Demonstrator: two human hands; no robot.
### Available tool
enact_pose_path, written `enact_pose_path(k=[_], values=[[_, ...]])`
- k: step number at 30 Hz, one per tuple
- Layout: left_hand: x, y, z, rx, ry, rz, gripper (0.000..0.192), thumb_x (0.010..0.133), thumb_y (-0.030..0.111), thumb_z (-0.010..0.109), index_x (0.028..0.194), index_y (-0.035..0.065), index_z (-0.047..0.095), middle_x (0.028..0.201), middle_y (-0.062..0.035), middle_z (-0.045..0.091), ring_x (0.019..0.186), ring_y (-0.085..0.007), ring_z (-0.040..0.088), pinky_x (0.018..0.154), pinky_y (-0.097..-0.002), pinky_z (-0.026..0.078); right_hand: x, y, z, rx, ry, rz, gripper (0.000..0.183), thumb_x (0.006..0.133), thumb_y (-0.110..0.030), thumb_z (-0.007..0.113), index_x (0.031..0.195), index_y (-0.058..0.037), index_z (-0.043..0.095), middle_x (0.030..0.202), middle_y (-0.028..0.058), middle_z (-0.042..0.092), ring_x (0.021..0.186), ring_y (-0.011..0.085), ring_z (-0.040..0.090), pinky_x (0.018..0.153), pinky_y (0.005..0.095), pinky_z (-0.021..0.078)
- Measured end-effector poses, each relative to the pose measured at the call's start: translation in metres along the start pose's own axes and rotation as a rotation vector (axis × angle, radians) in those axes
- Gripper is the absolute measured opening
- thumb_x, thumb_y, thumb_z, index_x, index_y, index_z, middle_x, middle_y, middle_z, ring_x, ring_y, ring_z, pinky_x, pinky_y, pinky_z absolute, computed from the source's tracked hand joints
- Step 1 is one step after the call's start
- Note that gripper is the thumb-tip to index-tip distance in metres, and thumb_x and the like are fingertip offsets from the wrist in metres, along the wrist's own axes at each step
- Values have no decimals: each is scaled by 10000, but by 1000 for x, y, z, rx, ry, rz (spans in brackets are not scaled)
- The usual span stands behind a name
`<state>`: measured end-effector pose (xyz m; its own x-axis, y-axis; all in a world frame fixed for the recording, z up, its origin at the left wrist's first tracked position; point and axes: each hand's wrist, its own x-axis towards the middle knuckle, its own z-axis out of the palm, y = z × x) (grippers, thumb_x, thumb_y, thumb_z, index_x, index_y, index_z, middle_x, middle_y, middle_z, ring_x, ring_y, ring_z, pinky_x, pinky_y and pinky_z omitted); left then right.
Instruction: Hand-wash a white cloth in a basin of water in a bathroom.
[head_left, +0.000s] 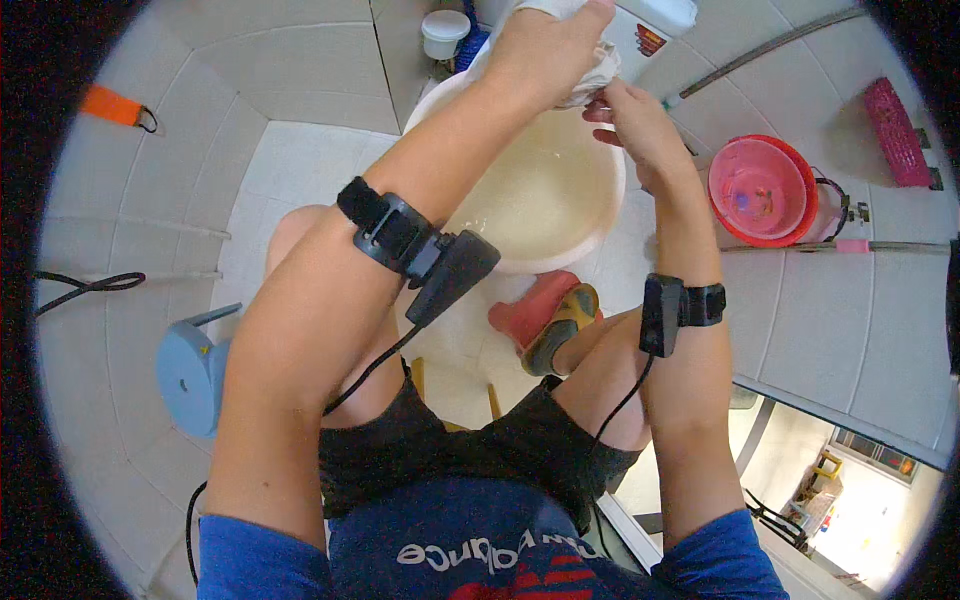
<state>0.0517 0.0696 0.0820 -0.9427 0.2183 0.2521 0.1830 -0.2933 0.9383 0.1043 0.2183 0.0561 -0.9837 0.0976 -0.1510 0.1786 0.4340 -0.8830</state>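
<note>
A wet-looking white cloth (600, 71) is bunched up at the top of the head view, over the far rim of a large pale basin (611, 217) of cloudy water. My left hand (551, 45) is closed around the cloth from above. Just to its right, my right hand (630, 120) pinches the cloth's lower edge between thumb and forefinger, its other fingers loosely curled. Part of the cloth is hidden behind my left hand and by the picture's top edge.
A lidded white tub (445, 34) stands beyond the basin. Pink and red basins (761, 191) hang on the right wall, near a pink basket (896, 135). A blue plastic stool (187, 382) is at the left. My foot in a slipper (559, 330) rests below the basin beside something red (525, 307).
</note>
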Motion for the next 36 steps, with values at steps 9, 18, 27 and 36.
enact_pose_path(k=[9,18,27,36], values=[[-1,2,-4,-65,139,-33,345,1038,318,536,1047,6,684,889,-65,675,760,-151,619,642,-317,486,-25,-36,4,103,-482,322,826,1003,-612,189,1154,48,661,1063,198,744,759,196,740,612,263,542],[-6,20,6,-366,35,-68,308,1045,270,532,1194,25,648,968,-48,690,798,-144,649,702,-283,521,-31,-37,9,606,-702,223,1046,941,-818,245,1413,82,494,1421,216,574,1217,340,635,1023,425,521],[16,-51,19,16,2,568,319,939,136,690,1211,-17,622,1061,-59,701,900,-164,679,801,-290,540,14,-16,30,1217,-79,-92,477,1013,-478,591,1301,-98,598,1308,84,620,1233,237,576,1060,435,478],[-21,-24,3,-490,125,-430,627,960,626,514,1273,92,618,1127,-77,676,1097,-225,601,970,-481,449,4,-42,21,1219,46,-247,133,956,-141,661,1068,-69,660,995,50,686,929,202,653,737,328,535]])
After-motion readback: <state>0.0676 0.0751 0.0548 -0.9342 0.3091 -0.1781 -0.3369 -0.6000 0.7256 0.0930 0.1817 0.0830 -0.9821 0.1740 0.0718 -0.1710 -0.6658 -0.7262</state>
